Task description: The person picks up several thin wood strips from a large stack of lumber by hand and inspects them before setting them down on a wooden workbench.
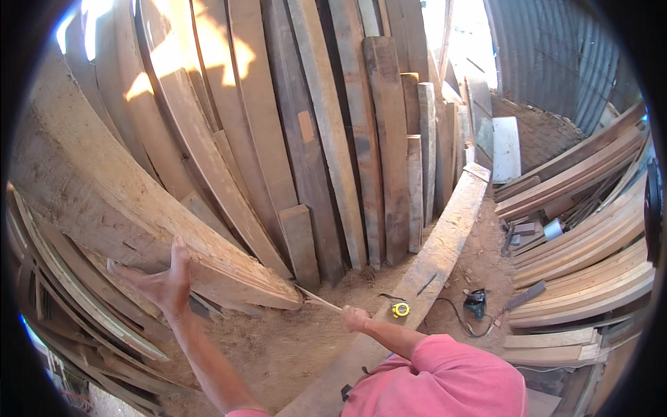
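Observation:
A thick, rough wooden plank (132,194) slants down from the upper left to a blunt end near the middle. My left hand (163,283) grips its lower edge, thumb on one face and fingers reaching under the other side. Closed in a fist, my right hand (356,320) holds a thin, light-coloured stick (319,299); its far tip is close to the plank's end, but I cannot tell whether they touch. To the right of that hand, a yellow tape measure (400,309) and a dark, slim pencil-like thing (426,284) lie on a long board (445,240).
Tall boards (278,125) lean in a row across the back. A corded power tool (475,304) sits on the dirt floor right of the long board. Stacked timber (583,271) fills the right side, and more planks (76,285) lie at the left. Corrugated metal sheeting (556,55) stands far right.

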### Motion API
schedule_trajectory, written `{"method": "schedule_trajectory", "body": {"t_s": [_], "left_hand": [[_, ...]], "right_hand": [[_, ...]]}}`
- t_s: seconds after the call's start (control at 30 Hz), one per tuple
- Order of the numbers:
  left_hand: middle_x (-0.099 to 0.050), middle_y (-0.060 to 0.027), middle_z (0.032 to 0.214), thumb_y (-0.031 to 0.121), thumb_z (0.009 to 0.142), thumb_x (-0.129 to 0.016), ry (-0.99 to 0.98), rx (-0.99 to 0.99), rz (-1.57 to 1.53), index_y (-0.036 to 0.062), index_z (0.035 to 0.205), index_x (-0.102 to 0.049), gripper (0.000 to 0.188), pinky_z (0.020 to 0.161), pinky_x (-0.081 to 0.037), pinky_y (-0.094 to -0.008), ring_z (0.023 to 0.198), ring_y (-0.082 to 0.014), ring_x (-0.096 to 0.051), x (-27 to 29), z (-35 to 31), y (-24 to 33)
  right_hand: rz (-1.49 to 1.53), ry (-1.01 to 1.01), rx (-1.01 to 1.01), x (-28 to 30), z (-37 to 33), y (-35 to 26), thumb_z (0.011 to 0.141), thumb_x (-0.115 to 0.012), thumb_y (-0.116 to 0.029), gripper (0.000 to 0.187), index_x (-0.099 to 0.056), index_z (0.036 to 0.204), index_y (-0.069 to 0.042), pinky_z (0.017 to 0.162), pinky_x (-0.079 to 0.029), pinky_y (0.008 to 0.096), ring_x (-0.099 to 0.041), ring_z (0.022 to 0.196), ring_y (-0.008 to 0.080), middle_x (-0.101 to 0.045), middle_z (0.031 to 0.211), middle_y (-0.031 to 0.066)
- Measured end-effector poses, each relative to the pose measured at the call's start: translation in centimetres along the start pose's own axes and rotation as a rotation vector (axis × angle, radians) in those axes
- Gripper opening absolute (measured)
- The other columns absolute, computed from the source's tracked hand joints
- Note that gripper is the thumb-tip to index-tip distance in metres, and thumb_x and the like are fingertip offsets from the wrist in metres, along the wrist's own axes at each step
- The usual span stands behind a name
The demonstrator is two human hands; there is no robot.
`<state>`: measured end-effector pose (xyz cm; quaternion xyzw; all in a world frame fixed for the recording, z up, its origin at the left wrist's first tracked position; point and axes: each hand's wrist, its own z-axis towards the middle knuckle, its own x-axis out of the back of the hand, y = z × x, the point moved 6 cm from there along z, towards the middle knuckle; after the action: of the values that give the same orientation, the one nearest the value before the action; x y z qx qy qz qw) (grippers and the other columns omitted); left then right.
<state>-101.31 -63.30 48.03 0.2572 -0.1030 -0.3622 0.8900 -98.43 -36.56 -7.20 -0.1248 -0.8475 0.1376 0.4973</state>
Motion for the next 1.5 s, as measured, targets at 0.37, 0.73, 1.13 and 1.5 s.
{"method": "schedule_trajectory", "body": {"t_s": [0.37, 0.73, 1.13, 1.5], "left_hand": [[-0.039, -0.0277, 0.122, 0.030, 0.068, -0.084, 0.115, 0.008, 0.641, -0.0054, 0.130, -0.019, 0.097, 0.106, -0.038, -0.0411, 0.117, -0.0340, -0.045, -3.3, 0.9, -4.5], [-0.039, -0.0274, 0.127, 0.021, 0.066, -0.084, 0.059, 0.027, 0.205, -0.0110, 0.127, -0.023, 0.092, 0.107, -0.036, -0.0387, 0.118, -0.0300, -0.044, -3.9, 3.9, -9.2], [-0.031, -0.0258, 0.134, 0.016, 0.063, -0.083, -0.076, -0.042, 0.009, -0.0074, 0.131, -0.019, 0.096, 0.110, -0.030, -0.0421, 0.125, -0.0309, -0.034, -7.7, 1.7, -5.3], [-0.039, -0.0184, 0.129, 0.016, 0.068, -0.082, -0.218, -0.016, -0.113, -0.0034, 0.137, -0.021, 0.094, 0.105, -0.029, -0.0380, 0.122, -0.0248, -0.037, -9.9, 3.7, -8.3]], "right_hand": [[0.503, -0.350, -0.050, -5.8, 2.6, 6.6, 0.081, -0.055, -0.023, 0.024, -0.056, 0.061, -0.009, 0.045, -0.045, 0.0386, -0.054, 0.046, 0.0247, -0.054, 0.054, 0.0073], [1.422, -0.851, -0.374, -1.7, -8.6, 14.4, 0.098, -0.046, -0.035, 0.033, -0.051, 0.074, -0.014, 0.034, -0.029, 0.0276, -0.040, 0.038, 0.0099, -0.046, 0.055, -0.0032], [1.273, -0.432, -0.351, 10.2, -15.9, 17.4, 0.092, -0.059, -0.031, 0.031, -0.052, 0.073, -0.008, 0.038, -0.036, 0.0250, -0.043, 0.042, 0.0079, -0.046, 0.056, -0.0022], [0.562, 0.014, -0.114, 13.2, -16.4, 18.4, 0.085, -0.064, -0.034, 0.039, -0.057, 0.074, 0.003, 0.048, -0.041, 0.0329, -0.050, 0.054, 0.0122, -0.053, 0.058, 0.0060]]}}
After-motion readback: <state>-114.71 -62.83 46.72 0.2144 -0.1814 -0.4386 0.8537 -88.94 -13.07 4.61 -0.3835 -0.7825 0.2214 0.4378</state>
